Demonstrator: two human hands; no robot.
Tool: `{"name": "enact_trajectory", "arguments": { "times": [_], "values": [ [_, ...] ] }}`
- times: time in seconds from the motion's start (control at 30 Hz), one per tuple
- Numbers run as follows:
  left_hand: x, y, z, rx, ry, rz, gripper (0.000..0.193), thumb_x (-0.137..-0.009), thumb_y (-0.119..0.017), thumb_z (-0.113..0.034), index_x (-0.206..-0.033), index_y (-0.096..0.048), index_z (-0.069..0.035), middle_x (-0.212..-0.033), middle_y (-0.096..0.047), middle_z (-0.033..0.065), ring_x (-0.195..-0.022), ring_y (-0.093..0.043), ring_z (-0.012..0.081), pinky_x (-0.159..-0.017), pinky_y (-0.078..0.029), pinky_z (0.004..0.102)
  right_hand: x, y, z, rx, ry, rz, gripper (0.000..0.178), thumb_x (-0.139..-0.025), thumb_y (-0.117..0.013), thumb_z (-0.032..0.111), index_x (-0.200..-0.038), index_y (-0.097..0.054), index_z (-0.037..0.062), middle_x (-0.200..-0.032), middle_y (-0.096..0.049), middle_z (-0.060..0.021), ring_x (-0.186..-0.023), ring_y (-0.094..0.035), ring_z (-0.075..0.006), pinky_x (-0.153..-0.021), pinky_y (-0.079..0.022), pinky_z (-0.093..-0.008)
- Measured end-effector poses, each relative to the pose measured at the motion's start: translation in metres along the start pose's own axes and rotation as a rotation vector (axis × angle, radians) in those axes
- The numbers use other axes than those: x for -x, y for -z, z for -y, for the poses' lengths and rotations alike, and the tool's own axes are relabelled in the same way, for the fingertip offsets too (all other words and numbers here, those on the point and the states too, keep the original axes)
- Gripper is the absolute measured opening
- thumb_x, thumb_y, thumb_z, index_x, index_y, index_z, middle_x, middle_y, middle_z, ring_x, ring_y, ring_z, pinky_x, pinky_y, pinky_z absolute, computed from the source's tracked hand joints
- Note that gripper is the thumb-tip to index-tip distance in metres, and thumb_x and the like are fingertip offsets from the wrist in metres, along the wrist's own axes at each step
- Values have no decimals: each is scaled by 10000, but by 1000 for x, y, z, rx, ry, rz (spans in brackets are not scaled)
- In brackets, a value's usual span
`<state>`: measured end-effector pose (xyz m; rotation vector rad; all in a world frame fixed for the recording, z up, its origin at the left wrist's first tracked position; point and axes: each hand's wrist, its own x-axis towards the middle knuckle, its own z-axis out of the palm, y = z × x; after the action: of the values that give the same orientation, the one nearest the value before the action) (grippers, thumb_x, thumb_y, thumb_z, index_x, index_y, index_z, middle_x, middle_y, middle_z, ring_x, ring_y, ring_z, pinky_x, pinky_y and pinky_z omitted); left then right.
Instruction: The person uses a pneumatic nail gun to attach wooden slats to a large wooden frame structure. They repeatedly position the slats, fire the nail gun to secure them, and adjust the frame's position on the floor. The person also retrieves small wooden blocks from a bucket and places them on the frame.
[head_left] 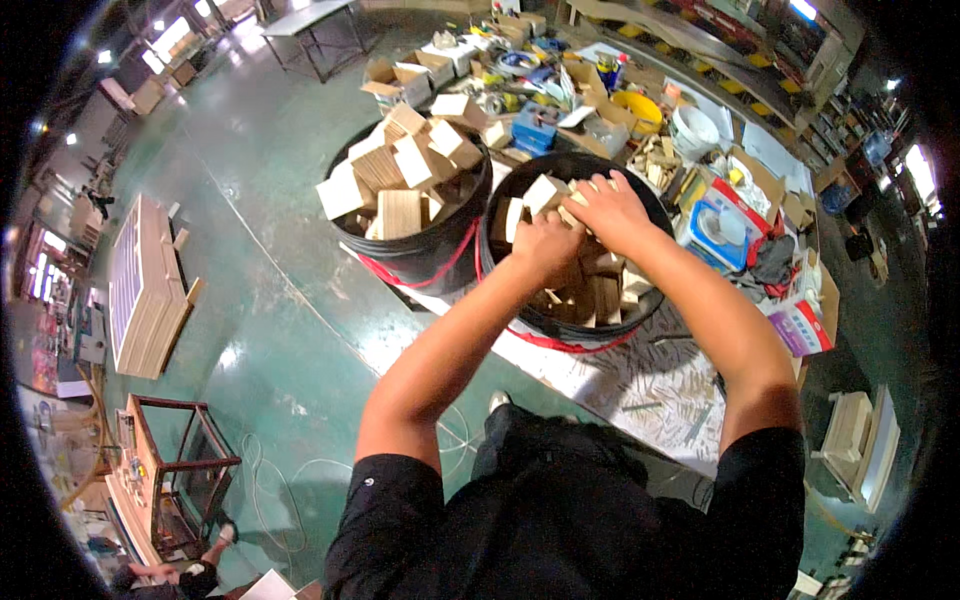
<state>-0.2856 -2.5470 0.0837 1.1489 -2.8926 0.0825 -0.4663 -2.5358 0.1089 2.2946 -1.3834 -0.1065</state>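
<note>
Both hands sit together over the near black bucket (pixel 655 300); the left hand (pixel 545 245) and right hand (pixel 610 208) close on pale wood blocks (pixel 545 192) heaped directly beneath them

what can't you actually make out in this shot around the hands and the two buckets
- Head view: what the left hand grips; its curled fingers cover it.
- Head view: whether the right hand holds a wood block or just rests on the pile; the fingers hide the contact.
- Head view: the near bucket bottom, hidden by forearms and blocks.
- Head view: how deep the far bucket is filled; only the heaped top shows.
</note>
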Motion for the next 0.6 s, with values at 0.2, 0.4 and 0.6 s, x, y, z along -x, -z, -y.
{"name": "enact_trajectory", "arguments": {
  "times": [0.2, 0.4, 0.6],
  "values": [
    [70, 81, -1, 601, -72, -317, 720, -737, -817, -189, -1398, -531, -167, -1374, -528, 193, -1264, -551, 383, -1036, -469, 497, 45, 73, -21, -285, -368, -30, 708, -737, -799, 195, -1389, -533, 120, -1263, -618, -117, -1230, -553, -311, -1130, -325, -527],
    [300, 24, -70, 1715, 388, -527, 794, -808, -794, -27, -1504, -414, -58, -1379, -556, 92, -1320, -507, 220, -1106, -405, 372, 216, 128, 11, -1850, -176, -208, 1029, -689, -885, 242, -1522, -318, 31, -1341, -578, -181, -1172, -626, -282, -1000, -504, -434],
    [439, -105, -302, 2055, 1495, -698, 597, -865, -636, 49, -1434, -486, -50, -1227, -638, 98, -1093, -628, 216, -925, -523, 362, 309, 37, 168, -2655, -157, 1152, 793, -853, -697, 371, -1506, -358, 77, -1207, -615, -222, -1027, -664, -351, -861, -552, -489]
  ]
}}
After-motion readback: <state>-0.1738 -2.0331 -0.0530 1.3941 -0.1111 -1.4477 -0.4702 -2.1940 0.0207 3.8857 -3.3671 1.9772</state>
